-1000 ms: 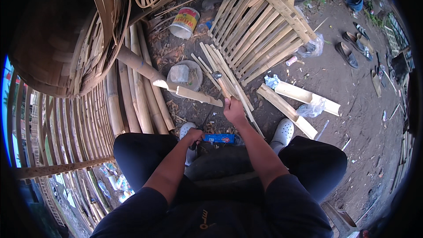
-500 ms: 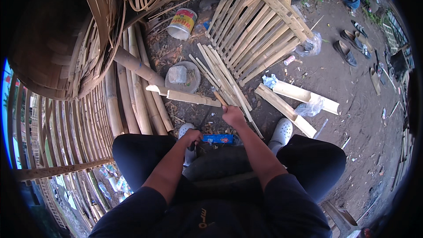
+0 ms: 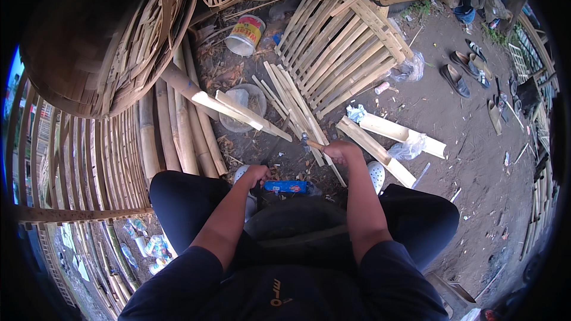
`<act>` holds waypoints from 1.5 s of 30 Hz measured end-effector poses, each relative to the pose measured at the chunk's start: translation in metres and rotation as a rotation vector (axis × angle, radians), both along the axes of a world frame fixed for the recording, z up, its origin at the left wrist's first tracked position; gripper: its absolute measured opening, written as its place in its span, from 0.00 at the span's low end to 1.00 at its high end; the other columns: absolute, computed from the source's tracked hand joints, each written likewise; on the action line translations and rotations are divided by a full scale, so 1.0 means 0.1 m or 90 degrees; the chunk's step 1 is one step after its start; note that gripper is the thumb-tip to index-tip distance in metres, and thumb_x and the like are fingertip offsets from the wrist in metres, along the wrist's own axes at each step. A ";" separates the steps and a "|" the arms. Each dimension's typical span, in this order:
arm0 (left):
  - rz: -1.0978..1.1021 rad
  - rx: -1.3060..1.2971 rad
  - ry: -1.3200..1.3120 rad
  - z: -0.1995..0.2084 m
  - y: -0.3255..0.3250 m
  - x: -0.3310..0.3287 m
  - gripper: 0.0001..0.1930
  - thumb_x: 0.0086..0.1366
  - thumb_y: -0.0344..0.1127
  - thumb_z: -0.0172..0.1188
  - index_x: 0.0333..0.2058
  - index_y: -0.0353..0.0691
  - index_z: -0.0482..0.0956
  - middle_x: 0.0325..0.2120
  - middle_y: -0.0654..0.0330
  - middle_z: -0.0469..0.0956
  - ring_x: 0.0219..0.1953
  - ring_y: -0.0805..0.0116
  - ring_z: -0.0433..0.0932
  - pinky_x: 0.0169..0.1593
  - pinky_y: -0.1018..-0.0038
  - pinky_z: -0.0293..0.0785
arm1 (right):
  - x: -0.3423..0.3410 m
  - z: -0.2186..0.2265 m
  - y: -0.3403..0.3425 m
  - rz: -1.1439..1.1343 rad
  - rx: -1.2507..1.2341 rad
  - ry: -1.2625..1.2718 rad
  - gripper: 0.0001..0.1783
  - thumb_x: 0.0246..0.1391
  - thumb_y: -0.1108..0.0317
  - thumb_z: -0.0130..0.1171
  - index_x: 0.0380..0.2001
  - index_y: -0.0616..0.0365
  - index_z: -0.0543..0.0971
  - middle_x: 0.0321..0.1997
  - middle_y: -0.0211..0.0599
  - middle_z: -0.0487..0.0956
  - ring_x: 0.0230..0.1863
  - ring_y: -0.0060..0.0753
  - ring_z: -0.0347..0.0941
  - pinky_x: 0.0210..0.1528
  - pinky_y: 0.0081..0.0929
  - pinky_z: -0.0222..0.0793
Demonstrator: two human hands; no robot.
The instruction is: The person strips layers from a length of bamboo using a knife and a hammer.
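My right hand [image 3: 340, 151] is closed round the wooden handle of a small hammer [image 3: 305, 139], its head pointing left over some bamboo strips. Lower and to the left, my left hand [image 3: 257, 175] is closed on a dark handle whose other end I cannot make out. Beyond the hands, two pale split bamboo pieces [image 3: 227, 110] lie side by side, their far ends near a brown bamboo pole [image 3: 181, 82]. A small dark pointed thing [image 3: 286, 122] shows at their near end. By my left hand, a blue box [image 3: 286, 186] lies on the ground between my shoes.
A bamboo slat panel [image 3: 339, 47] lies ahead, with loose strips [image 3: 297, 101] beside it. Half-round bamboo lengths [image 3: 380, 151] rest on the right. A basin [image 3: 259, 102] holds a grey block, and a bucket [image 3: 245, 35] lies farther off. Shoes [image 3: 457, 80] sit far right.
The single bamboo piece ahead now shows as two pieces, angled apart. My right hand has moved right with the hammer, whose head now shows clearly. The view has shifted slightly.
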State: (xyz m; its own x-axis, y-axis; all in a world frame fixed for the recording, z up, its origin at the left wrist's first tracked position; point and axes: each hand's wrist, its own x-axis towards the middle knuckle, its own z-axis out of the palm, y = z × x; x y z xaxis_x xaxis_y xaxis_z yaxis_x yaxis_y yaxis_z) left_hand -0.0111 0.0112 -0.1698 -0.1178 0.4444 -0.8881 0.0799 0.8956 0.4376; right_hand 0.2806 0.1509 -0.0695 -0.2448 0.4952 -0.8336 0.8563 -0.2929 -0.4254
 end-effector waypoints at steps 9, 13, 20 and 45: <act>0.040 0.045 0.009 -0.13 0.31 0.35 0.07 0.49 0.27 0.57 0.15 0.38 0.70 0.11 0.61 0.65 0.10 0.69 0.61 0.17 0.67 0.57 | -0.07 0.44 -0.24 0.053 -0.023 -0.021 0.26 0.62 0.46 0.48 0.17 0.53 0.67 0.09 0.19 0.57 0.08 0.17 0.51 0.09 0.24 0.46; 0.035 0.014 -0.057 -0.39 0.36 0.17 0.06 0.49 0.26 0.56 0.17 0.38 0.71 0.11 0.61 0.66 0.10 0.70 0.60 0.17 0.67 0.56 | -0.27 0.50 -0.27 0.093 0.131 -0.003 0.28 0.61 0.46 0.48 0.22 0.63 0.74 0.14 0.34 0.71 0.11 0.30 0.66 0.14 0.33 0.61; 0.021 0.061 0.017 -0.07 0.31 0.33 0.05 0.49 0.24 0.54 0.16 0.35 0.73 0.11 0.58 0.67 0.10 0.69 0.64 0.16 0.70 0.58 | -0.58 -0.25 -0.62 0.006 0.295 0.048 0.33 0.63 0.47 0.42 0.37 0.73 0.78 0.42 0.66 0.77 0.49 0.62 0.73 0.54 0.45 0.67; -0.089 0.059 0.178 -0.39 -0.14 0.11 0.08 0.46 0.30 0.61 0.15 0.32 0.78 0.13 0.54 0.75 0.11 0.67 0.71 0.16 0.66 0.64 | -0.83 -0.88 -0.88 -0.022 0.445 0.105 0.25 0.63 0.52 0.45 0.29 0.67 0.77 0.27 0.61 0.77 0.35 0.66 0.75 0.41 0.52 0.69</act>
State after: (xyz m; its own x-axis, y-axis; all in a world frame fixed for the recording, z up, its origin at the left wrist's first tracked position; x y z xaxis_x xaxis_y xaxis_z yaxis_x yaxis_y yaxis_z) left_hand 0.0002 -0.0028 -0.2086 -0.2833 0.5514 -0.7847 0.3285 0.8245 0.4608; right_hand 0.1973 0.0629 -0.1575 -0.3152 0.9092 -0.2719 0.7597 0.0701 -0.6464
